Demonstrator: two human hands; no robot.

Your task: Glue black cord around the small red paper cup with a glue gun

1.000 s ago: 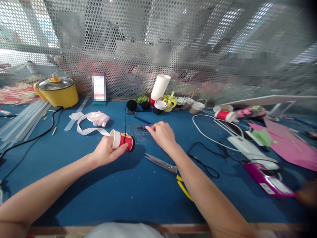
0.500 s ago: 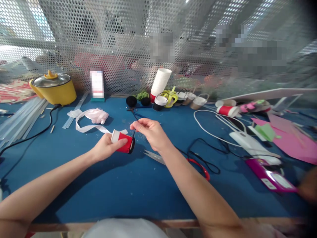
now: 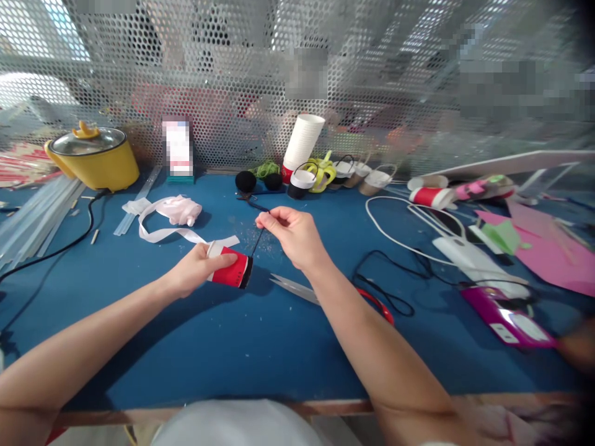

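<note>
My left hand [image 3: 198, 266] is wrapped round a red paper cup [image 3: 229, 270] with a white band, tipped on its side. Black yarn [image 3: 258, 241] covers the cup's right end, and a strand of it runs up to my right hand [image 3: 292, 232]. The thumb and fingers of that hand are pinched on the strand, above and right of the cup. Scissors [image 3: 297, 288] with red handles lie partly hidden under my right forearm. Behind my left hand a white ribbon [image 3: 171, 236] trails from a pale pink bundle [image 3: 181, 209].
At the back stand a yellow electric pot [image 3: 105, 164], a phone [image 3: 179, 148], black yarn balls [image 3: 245, 181], stacked paper cups [image 3: 304, 139] and several small handled cups [image 3: 301, 184]. On the right lie a white power strip [image 3: 478, 266], a purple device [image 3: 504, 316], black cord [image 3: 381, 279] and pink sheets [image 3: 553, 248].
My right hand has moved up and right, away from the cup, drawing out a longer stretch of strand. My left hand still holds the cup. The camera view has shifted slightly.
</note>
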